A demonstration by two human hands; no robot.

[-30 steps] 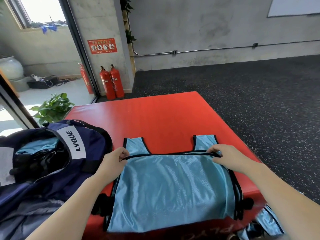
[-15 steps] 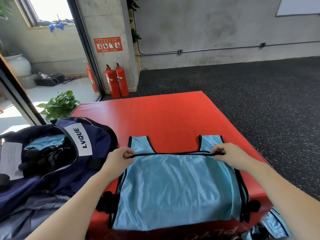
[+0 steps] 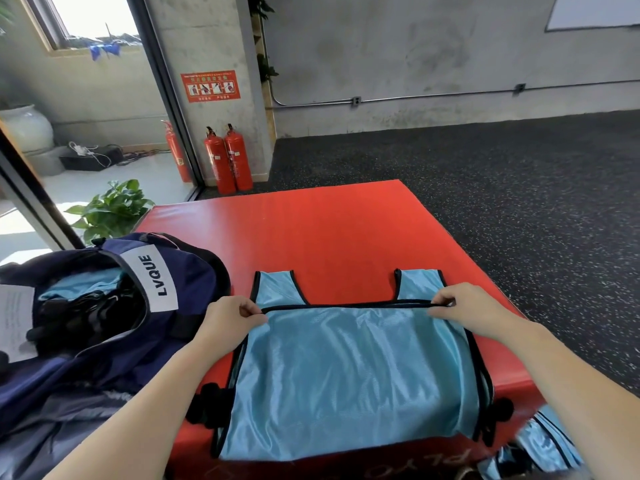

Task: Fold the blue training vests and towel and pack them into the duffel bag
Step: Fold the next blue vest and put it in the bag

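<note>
Folding: a vest [image 3: 349, 375] lies flat on the near part of the mat [image 3: 329, 237], bottom hem doubled up over the body, so the work appears to be at the first fold.
Vest: light blue mesh with black binding; two shoulder straps point away from the person and stay uncovered; the near edge hangs a little over the mat's front edge.
Hem: a straight black line just below the straps, stretched between the two hands, probably so that the fold sets square and without wrinkles.
Left hand [image 3: 228, 320]: thumb and forefinger pinch the hem at the vest's left corner, the other fingers curled under.
Right hand [image 3: 474, 313]: fingertips pinch the hem at the right corner, knuckles up, the wrist lying over the vest's right side.
Mat: red and padded, serving as a flat folding surface; white lettering on its front face is only partly readable.
Bag [image 3: 114, 306]: navy duffel, touching the mat's left side, mouth open toward the person within reach of the left arm, likely so that folded pieces go straight in; white label reads LVQUE.
Bag contents: light blue cloth [image 3: 83, 284] and dark items show inside; whether the cloth is a vest or the towel cannot be told.
Spare vest [image 3: 540, 445]: more blue mesh hangs below the mat's near right corner, apparently waiting its turn.
Extinguishers [image 3: 228, 157]: red, against a pillar, well beyond the mat.
Plant [image 3: 110, 209]: green, behind the bag.
</note>
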